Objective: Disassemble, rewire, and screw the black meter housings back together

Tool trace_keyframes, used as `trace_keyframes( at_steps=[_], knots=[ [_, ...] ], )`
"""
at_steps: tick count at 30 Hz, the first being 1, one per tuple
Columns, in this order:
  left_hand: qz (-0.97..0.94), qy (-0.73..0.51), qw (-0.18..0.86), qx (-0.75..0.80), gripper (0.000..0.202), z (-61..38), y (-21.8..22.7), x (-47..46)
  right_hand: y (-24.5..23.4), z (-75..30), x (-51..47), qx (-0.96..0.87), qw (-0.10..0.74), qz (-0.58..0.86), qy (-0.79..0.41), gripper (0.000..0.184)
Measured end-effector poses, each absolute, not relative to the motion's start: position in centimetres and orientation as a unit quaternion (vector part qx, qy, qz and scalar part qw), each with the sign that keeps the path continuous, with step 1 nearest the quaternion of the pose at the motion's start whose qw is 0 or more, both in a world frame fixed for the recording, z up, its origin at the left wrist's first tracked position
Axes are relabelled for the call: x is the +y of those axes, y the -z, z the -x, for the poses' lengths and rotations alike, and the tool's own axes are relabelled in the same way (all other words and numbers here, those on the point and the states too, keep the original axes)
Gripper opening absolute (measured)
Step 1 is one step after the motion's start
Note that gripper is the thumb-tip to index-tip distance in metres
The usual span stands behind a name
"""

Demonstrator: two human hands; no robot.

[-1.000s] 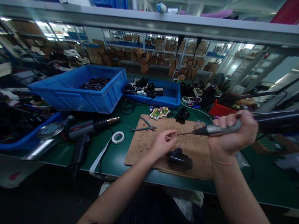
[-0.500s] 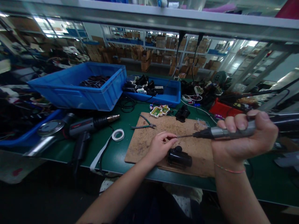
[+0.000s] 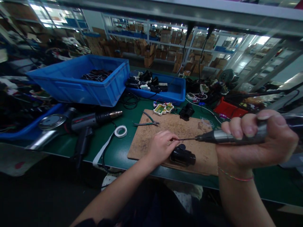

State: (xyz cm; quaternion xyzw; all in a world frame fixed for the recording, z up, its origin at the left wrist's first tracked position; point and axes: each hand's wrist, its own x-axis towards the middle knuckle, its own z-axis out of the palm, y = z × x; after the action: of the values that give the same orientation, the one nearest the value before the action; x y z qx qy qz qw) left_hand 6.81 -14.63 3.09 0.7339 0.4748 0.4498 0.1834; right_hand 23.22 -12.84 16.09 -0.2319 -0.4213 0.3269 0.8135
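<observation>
My right hand [image 3: 260, 142] is wrapped round the grey and black body of an electric screwdriver [image 3: 227, 136], held level with its long thin bit pointing left. My left hand [image 3: 163, 145] is closed in a pinch at the tip of that bit. Whatever lies between its fingertips is too small and covered to make out. Just below the left fingertips, a black cylindrical housing [image 3: 183, 156] with a round knob on top lies on a worn brown board [image 3: 142, 146]. A pair of pliers [image 3: 149, 120] with green handles rests at the board's upper left.
Left on the green bench are a heat gun [image 3: 87, 123] and a tape roll [image 3: 121, 131]. Behind stand a deep blue bin [image 3: 78, 91] and a shallow blue tray [image 3: 175, 91] with black parts. White-edged circuit boards [image 3: 163, 108] and a black bracket [image 3: 187, 112] sit beyond the board.
The view has tilted down a little. My right hand appears slightly farther right and nearer the camera. The bit tip stays at my left fingertips, and the black housing has stayed in place.
</observation>
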Motion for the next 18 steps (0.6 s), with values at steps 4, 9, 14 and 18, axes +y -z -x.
trace_keyframes(
  at_steps=[4, 9, 14, 18],
  knots=[
    [-0.761, -0.405, 0.142, 0.487, 0.016, -6.5, -3.5, -15.2, -15.8, -22.7, -13.2, -0.438, 0.803, 0.226, -0.336, 0.012],
    [-0.781, -0.361, 0.082, 0.503, 0.024, -6.4, -3.4, -16.0, -15.7, -21.5, -14.4, -0.467, 0.782, 0.244, -0.334, 0.012],
    [-0.740, -0.480, 0.152, 0.447, 0.020, -6.0, -2.2, -16.3, -17.2, -21.8, -16.0, -0.476, 0.763, 0.259, -0.353, 0.022],
    [-0.733, -0.525, 0.120, 0.416, 0.011, -5.6, -1.4, -16.8, -18.2, -22.3, -16.3, -0.459, 0.753, 0.288, -0.374, 0.033]
  ],
)
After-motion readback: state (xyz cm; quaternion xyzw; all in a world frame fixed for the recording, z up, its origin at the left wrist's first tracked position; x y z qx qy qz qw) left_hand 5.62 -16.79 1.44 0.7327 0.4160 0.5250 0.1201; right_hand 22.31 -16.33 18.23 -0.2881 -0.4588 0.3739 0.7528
